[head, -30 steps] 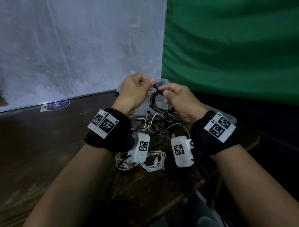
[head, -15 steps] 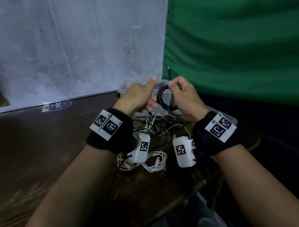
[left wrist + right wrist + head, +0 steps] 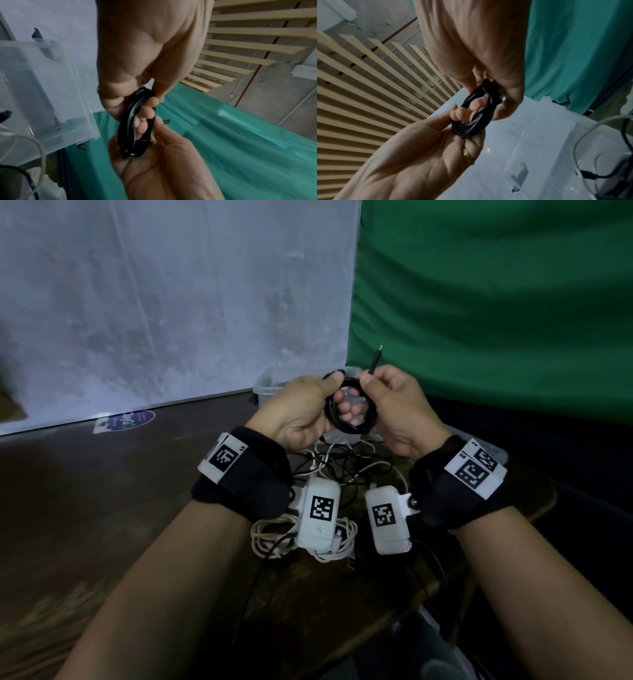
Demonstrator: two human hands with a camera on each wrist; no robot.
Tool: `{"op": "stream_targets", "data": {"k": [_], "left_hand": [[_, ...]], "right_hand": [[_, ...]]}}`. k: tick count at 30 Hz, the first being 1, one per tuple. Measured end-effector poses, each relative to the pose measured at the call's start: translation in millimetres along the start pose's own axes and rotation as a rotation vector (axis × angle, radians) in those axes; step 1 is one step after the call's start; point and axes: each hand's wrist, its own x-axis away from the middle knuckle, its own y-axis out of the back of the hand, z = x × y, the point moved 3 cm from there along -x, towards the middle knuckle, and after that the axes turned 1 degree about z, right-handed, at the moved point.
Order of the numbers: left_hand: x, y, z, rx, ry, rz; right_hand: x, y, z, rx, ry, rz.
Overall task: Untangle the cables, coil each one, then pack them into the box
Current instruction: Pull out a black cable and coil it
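Observation:
A black cable (image 3: 352, 424) wound into a small coil hangs between both hands above the table. My left hand (image 3: 337, 392) holds the coil's left side, thumb on top and fingers curled through the loop. My right hand (image 3: 368, 386) pinches the coil's top right, and the cable's plug end (image 3: 375, 361) sticks up from it. The left wrist view shows the coil (image 3: 130, 121) edge-on between both hands; the right wrist view shows the coil (image 3: 471, 121) with fingertips through it. The clear plastic box (image 3: 270, 385) stands just behind the hands.
Below the hands a tangle of black and white cables (image 3: 342, 463) lies on the dark wooden table (image 3: 102, 508). A coiled white cable (image 3: 274, 539) sits nearer me. The table's edge runs close on the right. A green cloth hangs behind.
My left hand has come back onto the coil, thumb over its top and fingers through it. Both hands and the coil have risen slightly. The plug end still points up.

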Motion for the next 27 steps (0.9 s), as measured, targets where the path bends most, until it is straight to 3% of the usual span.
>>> {"op": "stream_targets", "data": {"k": [4,7,12,15,19,27], "left_hand": [[-2.9,-0.9,0.9,-0.071,-0.130,-0.064],[-5.6,-2.0,4.9,-0.090,-0.131,-0.119],[-8.6,7.4,0.3,0.204,-0.063,-0.149],[-6.7,10.3,-2.5,0.225,-0.065,-0.191],[-4.5,15.1,-7.2,-0.005,-0.118,-0.211],[3.4,16.8,-15.4,-0.492,-0.215,-0.204]], "right_hand": [[0.9,6.2,7.4,0.054,0.033,0.038],[0.3,5.2,6.3,0.135,0.027,0.071],[-3.7,12.8,3.3,0.065,-0.057,-0.024],[-3.2,13.1,3.1,-0.014,-0.091,-0.032],[-4.7,13.9,1.3,-0.068,-0.133,-0.066],[-6.1,13.4,4.1,-0.009,-0.073,-0.097]]}}
